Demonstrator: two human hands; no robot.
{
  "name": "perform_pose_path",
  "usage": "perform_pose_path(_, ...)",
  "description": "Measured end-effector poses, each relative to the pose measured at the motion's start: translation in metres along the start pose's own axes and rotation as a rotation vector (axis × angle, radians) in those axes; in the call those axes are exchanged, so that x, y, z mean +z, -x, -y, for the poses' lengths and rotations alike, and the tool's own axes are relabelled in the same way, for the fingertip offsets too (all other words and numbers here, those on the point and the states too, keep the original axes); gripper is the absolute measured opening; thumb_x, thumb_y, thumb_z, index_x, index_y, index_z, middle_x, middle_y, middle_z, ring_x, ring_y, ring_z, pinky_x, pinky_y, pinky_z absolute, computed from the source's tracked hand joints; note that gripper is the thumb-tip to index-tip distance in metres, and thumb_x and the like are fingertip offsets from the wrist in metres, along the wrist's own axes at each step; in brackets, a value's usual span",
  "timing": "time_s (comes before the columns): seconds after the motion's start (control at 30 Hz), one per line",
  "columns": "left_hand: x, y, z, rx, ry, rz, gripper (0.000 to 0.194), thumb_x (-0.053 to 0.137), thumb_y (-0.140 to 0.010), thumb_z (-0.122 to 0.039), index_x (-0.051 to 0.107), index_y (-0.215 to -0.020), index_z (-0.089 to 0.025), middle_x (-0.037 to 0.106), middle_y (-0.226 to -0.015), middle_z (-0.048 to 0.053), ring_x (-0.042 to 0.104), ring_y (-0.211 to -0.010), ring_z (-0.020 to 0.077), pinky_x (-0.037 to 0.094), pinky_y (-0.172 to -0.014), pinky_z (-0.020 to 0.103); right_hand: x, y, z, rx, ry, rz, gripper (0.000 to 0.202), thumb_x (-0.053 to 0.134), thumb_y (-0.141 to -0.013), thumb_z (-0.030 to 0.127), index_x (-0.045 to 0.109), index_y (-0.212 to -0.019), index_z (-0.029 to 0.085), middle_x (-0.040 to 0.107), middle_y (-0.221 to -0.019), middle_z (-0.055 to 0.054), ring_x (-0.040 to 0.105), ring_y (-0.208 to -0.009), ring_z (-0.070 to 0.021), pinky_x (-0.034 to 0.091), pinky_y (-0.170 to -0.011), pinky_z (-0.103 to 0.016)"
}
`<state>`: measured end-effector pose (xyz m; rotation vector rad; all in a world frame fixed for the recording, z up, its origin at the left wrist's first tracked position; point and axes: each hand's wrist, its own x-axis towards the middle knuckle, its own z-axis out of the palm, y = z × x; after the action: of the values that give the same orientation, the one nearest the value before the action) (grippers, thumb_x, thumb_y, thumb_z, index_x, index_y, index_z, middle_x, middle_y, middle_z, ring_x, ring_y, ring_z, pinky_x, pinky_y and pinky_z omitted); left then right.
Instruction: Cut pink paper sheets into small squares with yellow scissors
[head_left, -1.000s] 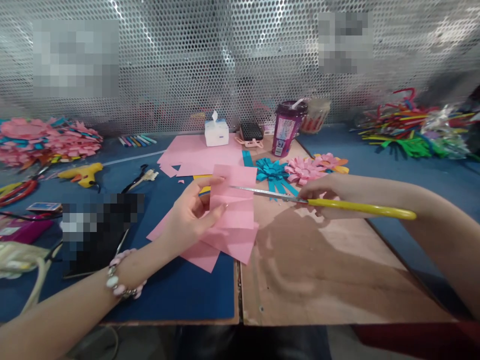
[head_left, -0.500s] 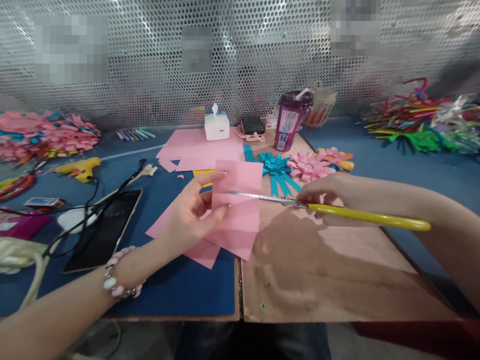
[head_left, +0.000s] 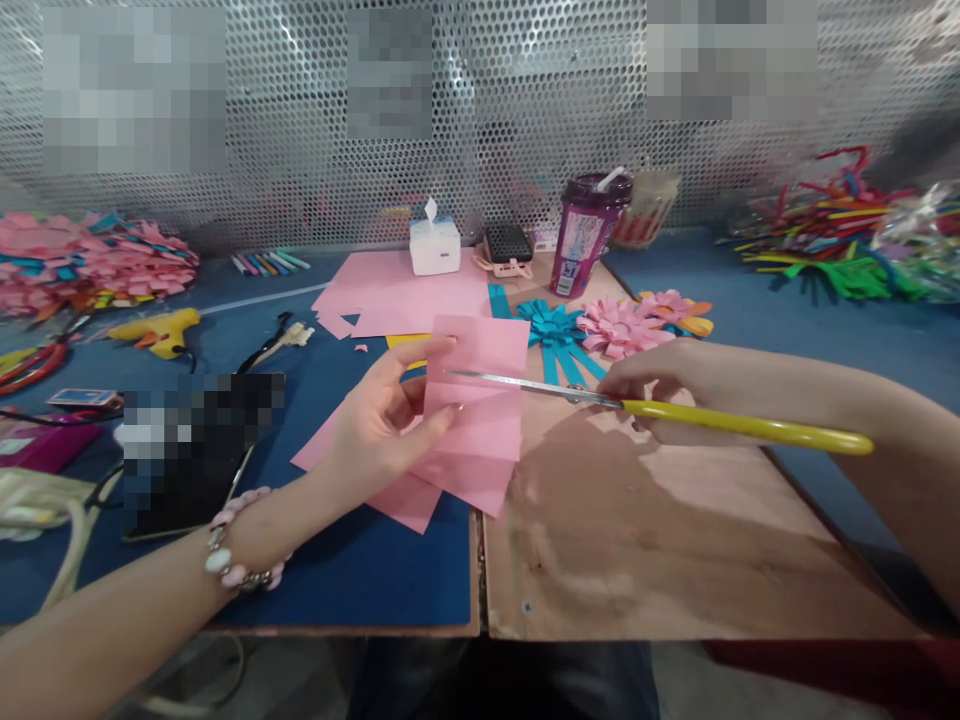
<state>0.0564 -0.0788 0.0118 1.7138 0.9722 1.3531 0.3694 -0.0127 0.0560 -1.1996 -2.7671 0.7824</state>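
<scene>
My left hand (head_left: pixel 386 415) pinches a pink sheet of paper (head_left: pixel 480 345) by its left side, between the thumb and fingers. My right hand (head_left: pixel 664 385) is closed round a pair of scissors (head_left: pixel 547 390) with yellow handles. Their blades lie across the middle of the held paper, tips pointing toward my left fingers. Whether both blades are on the same side of the paper, I cannot tell. Below the held sheet lie more pink pieces (head_left: pixel 409 505) on the table. A beaded bracelet (head_left: pixel 240 550) circles my left wrist.
Behind the hands are pink sheets (head_left: pixel 405 300), a tissue box (head_left: pixel 435 247), a purple cup (head_left: pixel 589 240), a blue ribbon rosette (head_left: pixel 555 325) and pink paper flowers (head_left: pixel 619 328). At left lie a yellow glue gun (head_left: pixel 161 332), a phone (head_left: pixel 202 460) and cables. Colourful strips (head_left: pixel 817 230) are piled at right.
The scissor blades have shifted slightly in view, their tips a little higher on the paper. Both hands keep their grips, and the view has tilted slightly.
</scene>
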Motion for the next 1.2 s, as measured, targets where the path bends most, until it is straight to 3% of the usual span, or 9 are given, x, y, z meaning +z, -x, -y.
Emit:
perform_pose_path(0.67,-0.001,0.001,0.003,-0.034,-0.018,0.005,0.048,0.068,-0.078,-0.014,0.055,-0.123,-0.023,0.054,-0.131,0.009,0.064,-0.095,0.0158,0.055,-0.070,0.022,-0.002,0.000,0.005,0.016,0.011,0.032,0.026,0.056,-0.082,0.039,0.071,-0.099,0.026,0.072,-0.084,-0.003,0.065,-0.069,-0.0206,0.047,-0.055,-0.028)
perform_pose_path(1.2,-0.002,0.003,0.004,-0.036,-0.030,0.055,0.055,0.066,-0.080,-0.014,0.049,-0.131,-0.026,0.052,-0.136,0.009,0.063,-0.085,0.0103,0.054,-0.068,0.020,-0.003,0.003,0.016,0.065,-0.018,0.056,0.028,0.052,-0.083,0.040,0.070,-0.092,0.021,0.070,-0.083,-0.005,0.062,-0.070,-0.0195,0.043,-0.056,-0.026)
